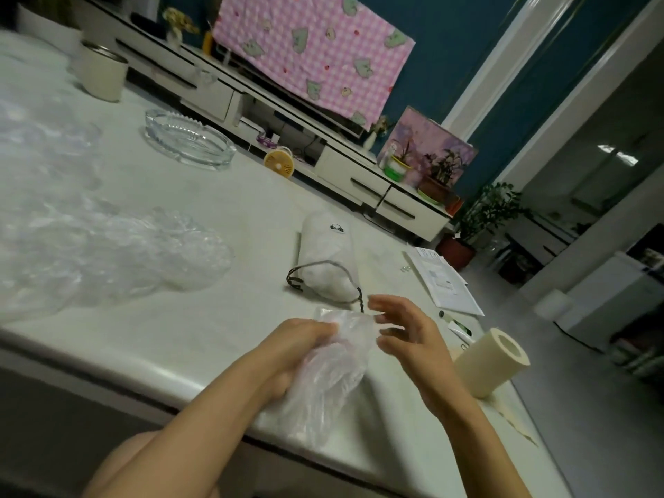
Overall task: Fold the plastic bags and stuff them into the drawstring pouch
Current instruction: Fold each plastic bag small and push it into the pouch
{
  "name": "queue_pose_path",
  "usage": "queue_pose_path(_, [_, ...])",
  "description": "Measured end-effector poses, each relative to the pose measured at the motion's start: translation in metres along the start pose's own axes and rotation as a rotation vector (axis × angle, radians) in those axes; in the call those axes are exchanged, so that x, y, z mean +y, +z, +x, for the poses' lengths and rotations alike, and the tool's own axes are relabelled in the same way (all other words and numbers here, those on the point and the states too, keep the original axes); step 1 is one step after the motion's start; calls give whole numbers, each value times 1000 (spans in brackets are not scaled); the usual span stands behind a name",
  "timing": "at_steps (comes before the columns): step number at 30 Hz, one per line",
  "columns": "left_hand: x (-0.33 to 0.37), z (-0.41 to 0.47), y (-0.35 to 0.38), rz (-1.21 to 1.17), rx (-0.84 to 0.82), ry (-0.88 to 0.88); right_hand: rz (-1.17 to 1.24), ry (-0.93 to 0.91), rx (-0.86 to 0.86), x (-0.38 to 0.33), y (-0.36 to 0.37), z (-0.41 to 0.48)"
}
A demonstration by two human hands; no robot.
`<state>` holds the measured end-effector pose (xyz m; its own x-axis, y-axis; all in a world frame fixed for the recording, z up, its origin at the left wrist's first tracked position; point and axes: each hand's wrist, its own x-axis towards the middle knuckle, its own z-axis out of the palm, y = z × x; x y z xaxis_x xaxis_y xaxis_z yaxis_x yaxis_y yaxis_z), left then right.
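Note:
My left hand (pixel 298 348) grips the top of a clear crumpled plastic bag (pixel 325 379) that hangs down over the near edge of the white table (pixel 201 318). My right hand (pixel 409 336) hovers just right of the bag with fingers spread and loosely bent, holding nothing. Just beyond my hands lies the white drawstring pouch (pixel 328 258), stuffed and lying on its side, its dark cord (pixel 305 278) looped at the near end. A heap of more clear plastic bags (pixel 93 246) covers the table's left side.
A glass ashtray (pixel 188 140) and a cream mug (pixel 102 71) stand at the far left. A cream tape roll (pixel 492 361), a small tube and papers (pixel 443 280) lie at the right edge. A TV cabinet stands behind the table.

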<state>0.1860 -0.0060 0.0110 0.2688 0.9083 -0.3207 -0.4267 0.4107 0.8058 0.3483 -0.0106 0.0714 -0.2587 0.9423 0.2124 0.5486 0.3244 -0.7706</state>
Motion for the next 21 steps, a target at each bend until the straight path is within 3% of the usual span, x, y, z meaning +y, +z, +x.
queue_pose_path(4, [7, 0, -7, -59, 82, 34, -796, -482, -125, 5, 23, -19])
queue_pose_path(6, [8, 1, -10, -34, 105, 50, -871, -695, -83, 8, 39, -19])
queue_pose_path(8, [6, 1, -12, -48, 135, 69, -732, -774, -53, 10, 47, -18])
queue_pose_path(10, [5, 0, -10, -19, 185, 101, -506, -678, -66, 8, 45, -17])
queue_pose_path(15, [4, 5, -9, 48, 249, 187, -44, -27, -224, -13, 42, -11])
queue_pose_path(18, [3, 7, -7, -7, 193, 183, 94, 182, -190, -12, 45, -1])
queue_pose_path(21, [7, 9, -6, -58, 86, 134, 68, 307, -114, -13, 46, 9])
